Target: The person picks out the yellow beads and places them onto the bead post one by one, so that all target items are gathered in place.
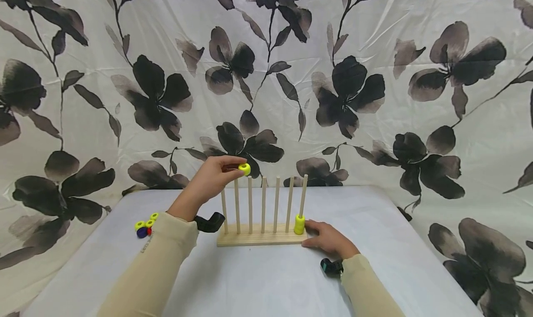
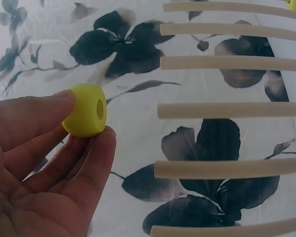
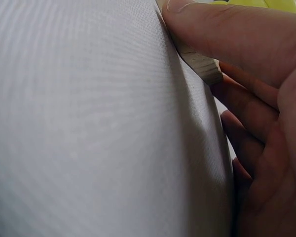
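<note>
My left hand (image 1: 214, 174) pinches a yellow bead (image 2: 86, 110) between thumb and fingertips, its hole showing in the left wrist view. It holds the bead up level with the tops of the left pegs of a wooden peg rack (image 1: 262, 238). Several thin upright pegs (image 1: 263, 206) stand in a row on the base. Yellow beads (image 1: 299, 225) are stacked at the foot of the rightmost peg. My right hand (image 1: 329, 238) grips the right end of the base, thumb in front and fingers behind, as the right wrist view (image 3: 256, 54) shows.
A small group of loose beads lies on the white table (image 1: 258, 280) at the left: several yellow beads (image 1: 139, 225), a dark blue bead (image 1: 142, 233) and a red one, partly hidden by the left sleeve (image 1: 166, 247). A floral cloth (image 1: 291, 76) hangs behind the table.
</note>
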`<state>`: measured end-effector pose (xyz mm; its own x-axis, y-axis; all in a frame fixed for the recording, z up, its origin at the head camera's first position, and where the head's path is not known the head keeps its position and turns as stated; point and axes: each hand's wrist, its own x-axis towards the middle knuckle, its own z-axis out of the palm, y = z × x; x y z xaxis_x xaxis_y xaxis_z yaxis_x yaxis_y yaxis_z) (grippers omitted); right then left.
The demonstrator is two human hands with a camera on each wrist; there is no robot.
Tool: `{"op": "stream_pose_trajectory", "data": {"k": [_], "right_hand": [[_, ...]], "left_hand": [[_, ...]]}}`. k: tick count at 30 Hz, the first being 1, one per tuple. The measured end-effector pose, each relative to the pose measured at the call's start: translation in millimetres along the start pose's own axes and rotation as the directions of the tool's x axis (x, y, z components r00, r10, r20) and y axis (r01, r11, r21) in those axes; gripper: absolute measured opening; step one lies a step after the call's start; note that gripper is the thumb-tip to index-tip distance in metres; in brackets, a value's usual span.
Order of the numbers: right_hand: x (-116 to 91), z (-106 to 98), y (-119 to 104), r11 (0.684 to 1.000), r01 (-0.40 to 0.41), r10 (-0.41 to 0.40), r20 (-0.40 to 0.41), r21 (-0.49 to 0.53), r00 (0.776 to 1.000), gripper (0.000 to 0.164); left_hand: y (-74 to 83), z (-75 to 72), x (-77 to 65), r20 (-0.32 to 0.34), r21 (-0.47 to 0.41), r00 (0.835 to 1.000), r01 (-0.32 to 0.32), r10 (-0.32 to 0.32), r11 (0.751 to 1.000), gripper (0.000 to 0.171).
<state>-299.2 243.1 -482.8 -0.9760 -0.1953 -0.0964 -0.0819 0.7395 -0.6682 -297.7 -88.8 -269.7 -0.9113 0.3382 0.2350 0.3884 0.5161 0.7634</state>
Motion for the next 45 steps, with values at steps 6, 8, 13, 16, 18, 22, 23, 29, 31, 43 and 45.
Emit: {"op": "stream_pose_trajectory", "data": {"k": [6, 8, 13, 16, 18, 22, 23, 29, 31, 43, 45], "right_hand": [[0, 2, 0, 1.0, 0.002, -0.002, 0.011, 0.013, 1.0, 0.074], [0, 3, 0, 1.0, 0.004, -0.004, 0.011, 0.009, 1.0, 0.074], [-1, 1, -1, 1.0, 0.011, -0.011, 0.0, -0.003, 1.0, 0.074], [-1, -2, -2, 1.0, 0.014, -0.014, -0.007, 0.005, 1.0, 0.075], [0, -3, -2, 1.0, 0.011, -0.011, -0.004, 0.009, 1.0, 0.075], [0, -3, -3, 1.0, 0.0, 0.0, 0.002, 0.011, 1.0, 0.076], [0, -3, -3, 1.0, -0.004, 0.004, 0.003, 0.013, 1.0, 0.076], [0, -1, -4, 1.0, -0.022, 0.022, 0.004, 0.017, 1.0, 0.077], [-1, -2, -5, 1.0, -0.024, 0.024, 0.002, 0.017, 1.0, 0.076], [-3, -1, -8, 1.0, -0.022, 0.022, 0.005, 0.022, 1.0, 0.076], [-3, -1, -8, 0.999, -0.023, 0.022, 0.005, 0.028, 1.0, 0.076]], "left_hand": [[1.9, 7.5, 3.4, 0.013, -0.015, 1.0, -0.015, 0.015, 1.0, 0.039], [2.3, 9.9, 5.3, 0.015, -0.011, 1.0, -0.026, 0.026, 1.0, 0.038], [6.0, 15.8, 12.3, 0.021, -0.024, 0.998, -0.052, 0.053, 0.998, 0.037], [8.6, 19.3, 16.1, 0.021, -0.021, 0.998, -0.061, 0.061, 0.998, 0.037], [11.0, 21.1, 17.6, 0.023, -0.017, 0.997, -0.068, 0.068, 0.998, 0.037], [14.6, 25.5, 21.2, 0.03, -0.023, 0.997, -0.074, 0.075, 0.997, 0.037], [15.9, 26.6, 21.9, 0.031, -0.026, 0.997, -0.074, 0.075, 0.997, 0.037], [22.7, 34.8, 26.2, 0.034, -0.035, 0.997, -0.061, 0.062, 0.998, 0.036], [24.1, 37.2, 27.9, 0.034, -0.032, 0.997, -0.063, 0.064, 0.998, 0.036], [29.8, 51.2, 37.6, 0.054, -0.06, 0.995, -0.083, 0.086, 0.995, 0.036], [31.0, 53.7, 38.9, 0.059, -0.066, 0.995, -0.079, 0.083, 0.995, 0.036]]}}
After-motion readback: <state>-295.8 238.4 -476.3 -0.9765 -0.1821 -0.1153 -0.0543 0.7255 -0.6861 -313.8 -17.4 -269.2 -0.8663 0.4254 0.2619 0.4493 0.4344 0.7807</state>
